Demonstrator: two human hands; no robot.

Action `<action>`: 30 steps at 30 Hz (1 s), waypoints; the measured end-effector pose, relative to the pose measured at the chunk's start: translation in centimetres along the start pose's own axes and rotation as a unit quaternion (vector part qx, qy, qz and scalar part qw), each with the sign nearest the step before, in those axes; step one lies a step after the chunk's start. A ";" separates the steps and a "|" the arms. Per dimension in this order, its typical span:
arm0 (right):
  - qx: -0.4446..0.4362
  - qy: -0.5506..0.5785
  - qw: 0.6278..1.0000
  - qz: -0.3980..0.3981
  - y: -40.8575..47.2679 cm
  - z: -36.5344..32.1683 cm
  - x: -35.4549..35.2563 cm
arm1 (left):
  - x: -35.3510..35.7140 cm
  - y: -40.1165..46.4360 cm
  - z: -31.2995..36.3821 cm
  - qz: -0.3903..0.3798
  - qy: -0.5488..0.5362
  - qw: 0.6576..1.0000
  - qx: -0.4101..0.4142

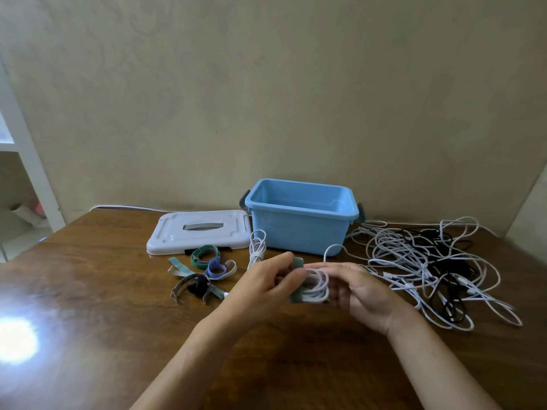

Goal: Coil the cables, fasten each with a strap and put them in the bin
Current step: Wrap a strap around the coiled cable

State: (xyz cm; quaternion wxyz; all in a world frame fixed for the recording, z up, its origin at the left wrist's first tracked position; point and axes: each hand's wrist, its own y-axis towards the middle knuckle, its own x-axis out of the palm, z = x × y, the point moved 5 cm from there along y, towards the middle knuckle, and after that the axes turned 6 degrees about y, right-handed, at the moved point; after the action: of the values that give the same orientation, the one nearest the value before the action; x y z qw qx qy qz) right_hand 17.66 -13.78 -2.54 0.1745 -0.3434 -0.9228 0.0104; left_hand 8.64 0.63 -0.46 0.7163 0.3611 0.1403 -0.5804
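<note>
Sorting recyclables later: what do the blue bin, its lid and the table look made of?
Blue bin: likely plastic, smooth moulded rim. White lid: probably plastic too, moulded ridges. Table: wood or wood-look laminate, glossy, showing grain and glare.

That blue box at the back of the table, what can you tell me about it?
The light blue plastic bin is a rectangular tub with rounded corners, a rolled rim and a dark latch clip at each end. It stands upright and open near the wall on the brown wooden table; what shows of its inside looks empty. Its white lid lies flat to its left. A strapped white cable coil lies just in front of it, and tangled loose cables spread to its right.
</note>
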 end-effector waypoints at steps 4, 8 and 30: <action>-0.011 -0.055 0.995 0.085 -0.1 -0.2 0.1 | 0.3 0.0 -0.5 0.002 0.015 1.000 -0.007; -0.042 -0.159 0.977 0.136 -0.4 -0.5 0.9 | 0.7 0.2 -0.8 0.043 0.076 0.996 0.014; -0.126 -0.243 0.939 0.210 1.1 1.3 -0.3 | 2.0 0.1 -3.1 0.052 0.091 0.993 -0.062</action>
State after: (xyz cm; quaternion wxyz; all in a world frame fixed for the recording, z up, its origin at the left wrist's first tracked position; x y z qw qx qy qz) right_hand 18.08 -13.00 -4.01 -0.1058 -0.5359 -0.8375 0.0136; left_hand 9.98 1.29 -3.83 0.7506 0.3738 0.2220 -0.4976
